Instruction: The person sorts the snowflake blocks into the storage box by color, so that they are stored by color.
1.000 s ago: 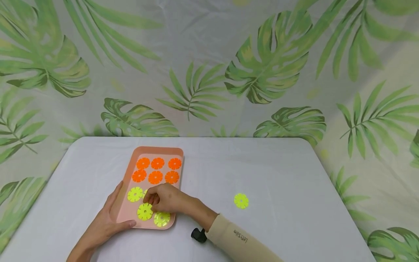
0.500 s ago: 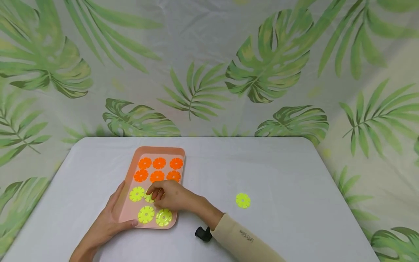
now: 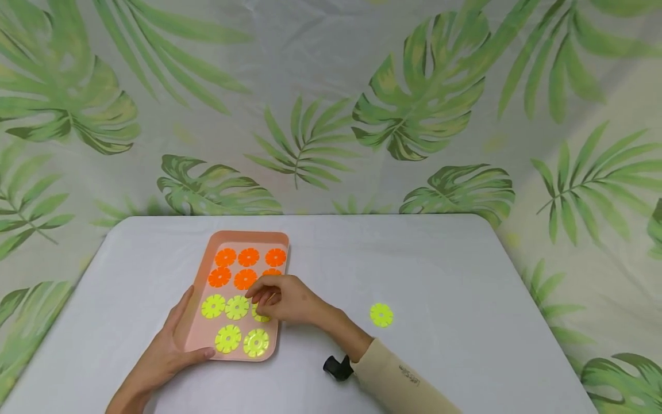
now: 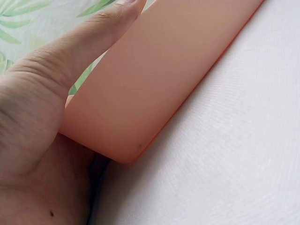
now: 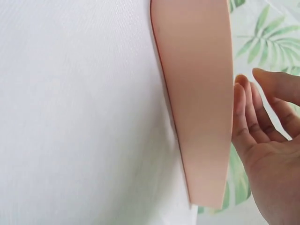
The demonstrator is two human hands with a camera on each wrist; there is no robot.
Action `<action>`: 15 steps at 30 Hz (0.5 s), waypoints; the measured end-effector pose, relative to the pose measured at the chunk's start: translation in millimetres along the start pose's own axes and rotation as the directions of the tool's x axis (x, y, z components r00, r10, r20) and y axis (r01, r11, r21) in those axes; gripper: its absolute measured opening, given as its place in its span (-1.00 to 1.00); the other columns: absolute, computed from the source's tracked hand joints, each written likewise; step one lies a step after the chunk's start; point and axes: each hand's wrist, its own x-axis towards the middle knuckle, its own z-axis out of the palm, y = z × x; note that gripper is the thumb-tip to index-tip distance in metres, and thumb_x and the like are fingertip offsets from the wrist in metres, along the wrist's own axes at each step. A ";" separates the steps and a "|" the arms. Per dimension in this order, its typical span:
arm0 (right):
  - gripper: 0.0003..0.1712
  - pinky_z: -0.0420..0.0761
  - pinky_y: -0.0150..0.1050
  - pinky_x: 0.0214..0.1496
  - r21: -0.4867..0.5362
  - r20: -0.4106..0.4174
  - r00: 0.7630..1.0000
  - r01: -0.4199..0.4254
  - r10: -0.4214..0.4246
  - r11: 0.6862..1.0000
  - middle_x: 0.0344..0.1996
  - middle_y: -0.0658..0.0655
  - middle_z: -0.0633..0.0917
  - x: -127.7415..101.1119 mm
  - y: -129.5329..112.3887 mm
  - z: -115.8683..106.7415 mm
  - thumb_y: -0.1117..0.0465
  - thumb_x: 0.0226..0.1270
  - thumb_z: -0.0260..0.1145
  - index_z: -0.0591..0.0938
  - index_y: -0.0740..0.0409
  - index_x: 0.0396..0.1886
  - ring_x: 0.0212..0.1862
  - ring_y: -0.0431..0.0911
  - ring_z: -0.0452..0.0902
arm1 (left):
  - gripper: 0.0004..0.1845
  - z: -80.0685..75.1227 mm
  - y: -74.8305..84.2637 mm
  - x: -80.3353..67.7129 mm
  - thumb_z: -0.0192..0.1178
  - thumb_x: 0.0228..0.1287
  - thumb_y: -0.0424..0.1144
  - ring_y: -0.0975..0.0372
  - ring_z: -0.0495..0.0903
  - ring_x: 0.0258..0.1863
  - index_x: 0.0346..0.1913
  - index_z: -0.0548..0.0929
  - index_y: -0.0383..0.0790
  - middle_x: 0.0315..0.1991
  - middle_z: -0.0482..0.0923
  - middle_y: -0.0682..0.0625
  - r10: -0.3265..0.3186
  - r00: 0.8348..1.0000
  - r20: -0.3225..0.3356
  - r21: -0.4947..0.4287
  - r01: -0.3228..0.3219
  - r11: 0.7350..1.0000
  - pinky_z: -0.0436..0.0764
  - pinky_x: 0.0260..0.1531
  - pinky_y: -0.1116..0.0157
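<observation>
A pink rectangular tray (image 3: 199, 339) stands at the left of the table in the head view. My left hand (image 3: 160, 356) holds its near left corner, thumb over the rim and fingers along the left side. In the tray lie several orange slotted discs (image 3: 245, 279) in two far rows and several yellow-green slotted discs (image 3: 237, 307) nearer me. My right hand (image 3: 289, 299) hovers over the tray's right side, partly covering a yellow-green disc (image 3: 260, 314) and an orange one. In the right wrist view its thumb and loosely bent fingers (image 5: 251, 108) are apart, with nothing between them.
A single yellow-green slotted disc (image 3: 381, 315) lies on the white table (image 3: 439, 276), right of the tray. A black wrist camera (image 3: 338, 368) hangs by the right sleeve. A leaf-patterned cloth (image 3: 320, 86) rises behind the table.
My right hand has moved right and slightly away from me, off the middle yellow-green disc, which now shows fully. The left hand and the tray stay together in place.
</observation>
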 end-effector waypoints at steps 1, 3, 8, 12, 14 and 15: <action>-0.71 0.66 -0.47 -0.08 0.003 -0.004 1.000 0.003 -0.003 1.000 -0.12 0.26 0.77 -2.0 0.5 -2.3 0.43 0.30 0.43 0.74 0.26 0.02 -0.28 -0.35 0.59 | 0.42 0.2 -0.1 -0.2 0.60 0.03 -0.27 -0.20 0.04 0.47 0.66 -0.28 0.49 0.69 -0.20 -0.29 -0.003 1.000 0.000 0.000 0.003 1.000 0.08 0.34 -0.35; -0.71 0.66 -0.45 -0.06 -0.001 -0.013 1.000 0.009 -0.009 1.000 -0.10 0.27 0.77 -6.0 1.5 -7.1 0.41 0.30 0.44 0.74 0.26 0.02 -0.26 -0.33 0.60 | 0.43 0.7 -0.1 -0.6 0.60 0.02 -0.27 -0.20 0.04 0.47 0.66 -0.28 0.50 0.70 -0.21 -0.29 -0.011 1.000 0.001 -0.003 0.011 1.000 0.08 0.34 -0.35; -0.70 0.65 -0.41 -0.04 -0.035 -0.044 0.999 0.006 -0.007 0.999 -0.11 0.21 0.78 -15.9 4.6 -20.3 0.40 0.32 0.44 0.74 0.24 0.04 -0.20 -0.29 0.60 | 0.43 0.7 0.7 -0.7 0.60 0.03 -0.28 -0.21 0.03 0.48 0.66 -0.28 0.50 0.70 -0.22 -0.28 -0.009 1.000 0.007 -0.003 0.009 1.000 0.06 0.35 -0.39; -0.70 0.64 -0.38 -0.03 -0.062 -0.066 0.998 0.006 -0.010 0.998 -0.11 0.16 0.79 -23.0 8.0 -30.4 0.38 0.34 0.44 0.73 0.24 0.05 -0.16 -0.25 0.60 | 0.41 -0.1 1.7 -0.9 0.58 0.05 -0.27 -0.23 0.00 0.49 0.65 -0.29 0.51 0.70 -0.23 -0.28 -0.004 1.000 0.009 0.001 0.004 1.000 0.02 0.35 -0.41; -0.70 0.64 -0.37 -0.02 -0.073 -0.071 0.997 0.008 -0.013 0.997 -0.12 0.14 0.79 -27.2 9.8 -35.3 0.37 0.35 0.44 0.73 0.24 0.06 -0.15 -0.24 0.60 | 0.41 -0.2 1.6 -1.0 0.58 0.05 -0.27 -0.22 0.01 0.48 0.66 -0.30 0.50 0.70 -0.23 -0.29 -0.002 1.000 0.008 0.006 0.002 1.000 0.03 0.34 -0.40; -0.71 0.65 -0.36 -0.02 -0.076 -0.074 0.997 0.008 -0.014 0.997 -0.12 0.12 0.79 -29.4 10.8 -37.7 0.35 0.35 0.44 0.73 0.23 0.06 -0.15 -0.23 0.60 | 0.41 -0.2 1.5 -1.0 0.58 0.05 -0.27 -0.22 0.02 0.47 0.66 -0.30 0.50 0.70 -0.22 -0.29 -0.001 1.000 0.008 0.009 0.001 1.000 0.04 0.34 -0.38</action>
